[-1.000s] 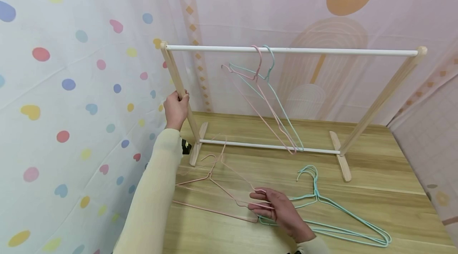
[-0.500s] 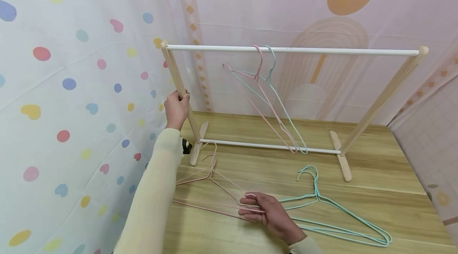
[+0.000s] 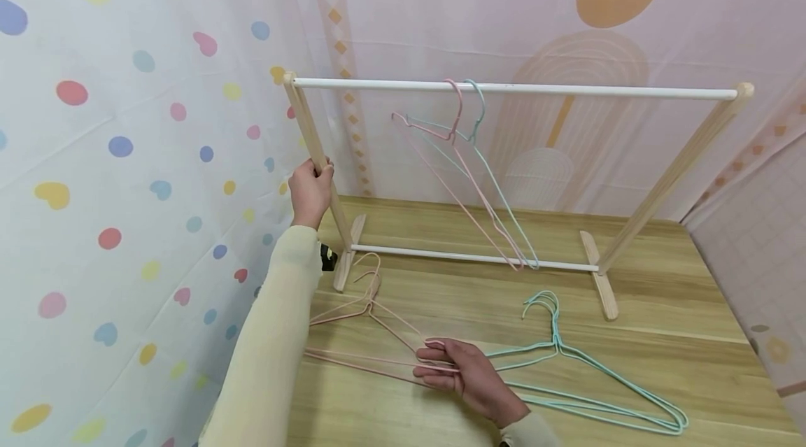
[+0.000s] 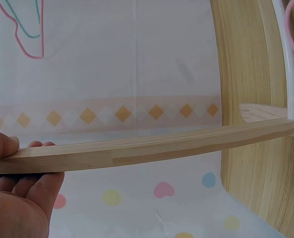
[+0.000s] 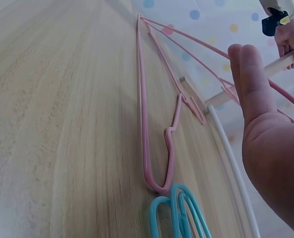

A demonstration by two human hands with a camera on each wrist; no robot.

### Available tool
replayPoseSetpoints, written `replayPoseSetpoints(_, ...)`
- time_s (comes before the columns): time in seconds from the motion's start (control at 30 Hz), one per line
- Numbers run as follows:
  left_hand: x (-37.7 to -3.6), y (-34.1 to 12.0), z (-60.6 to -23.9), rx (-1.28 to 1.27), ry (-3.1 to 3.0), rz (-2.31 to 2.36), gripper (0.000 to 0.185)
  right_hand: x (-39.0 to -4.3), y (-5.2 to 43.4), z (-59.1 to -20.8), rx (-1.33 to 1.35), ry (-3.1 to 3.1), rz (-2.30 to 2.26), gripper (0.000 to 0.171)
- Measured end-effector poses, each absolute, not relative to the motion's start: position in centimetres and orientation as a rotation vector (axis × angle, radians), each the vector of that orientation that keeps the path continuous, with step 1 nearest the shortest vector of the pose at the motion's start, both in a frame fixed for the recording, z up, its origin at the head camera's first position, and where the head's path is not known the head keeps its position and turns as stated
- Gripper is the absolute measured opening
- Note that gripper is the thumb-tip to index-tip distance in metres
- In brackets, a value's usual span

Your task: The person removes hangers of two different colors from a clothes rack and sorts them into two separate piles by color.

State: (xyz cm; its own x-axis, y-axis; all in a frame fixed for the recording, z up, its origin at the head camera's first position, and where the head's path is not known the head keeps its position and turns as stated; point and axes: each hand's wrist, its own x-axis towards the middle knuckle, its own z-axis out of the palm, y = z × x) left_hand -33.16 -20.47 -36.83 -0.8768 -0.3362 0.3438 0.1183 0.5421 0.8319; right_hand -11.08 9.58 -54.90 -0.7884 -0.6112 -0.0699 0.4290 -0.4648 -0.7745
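My left hand [image 3: 310, 194] grips the left wooden post [image 3: 303, 117] of a clothes rack, thumb on one side and fingers behind, as the left wrist view shows. A pink hanger [image 5: 186, 35] is held at its right end by my right hand [image 3: 469, 377], low over the table. Its fingers stretch to the left along the wire. Just beneath lies a second pink hanger [image 5: 143, 119], flat on the wood, nearly lined up with the held one. The left ends of both are hidden behind my left sleeve in the head view.
On the rack's white top rail [image 3: 598, 91] hang a pink hanger [image 3: 455, 126] and a teal hanger [image 3: 480, 111]. Several teal hangers [image 3: 555, 328] lie stacked right of my right hand. The rack's right foot [image 3: 599, 275] stands behind them. Patterned curtains border the table.
My right hand has moved left and slightly down, bringing the held pink hanger nearly over the one on the table. The left hand stays on the post.
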Motion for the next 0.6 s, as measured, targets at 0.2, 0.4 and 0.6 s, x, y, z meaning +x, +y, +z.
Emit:
replayPoseSetpoints(0.2, -33.20, -20.44, -36.84, 0.189, -2.314, -1.293, 0.025, -11.27, 9.17, -54.84, -0.236, 1.109, -2.238, 0.050)
replayPoseSetpoints(0.4, -33.21, -20.39, -36.86, 0.186, -2.321, -1.304, 0.027, -11.42, 8.90, -54.91, -0.203, 1.110, -2.247, 0.049)
replayPoseSetpoints(0.6, -33.21, -20.35, -36.76, 0.186, -2.317, -1.309, 0.027, -11.52, 8.70, -54.83, -0.137, 1.141, -2.245, 0.051)
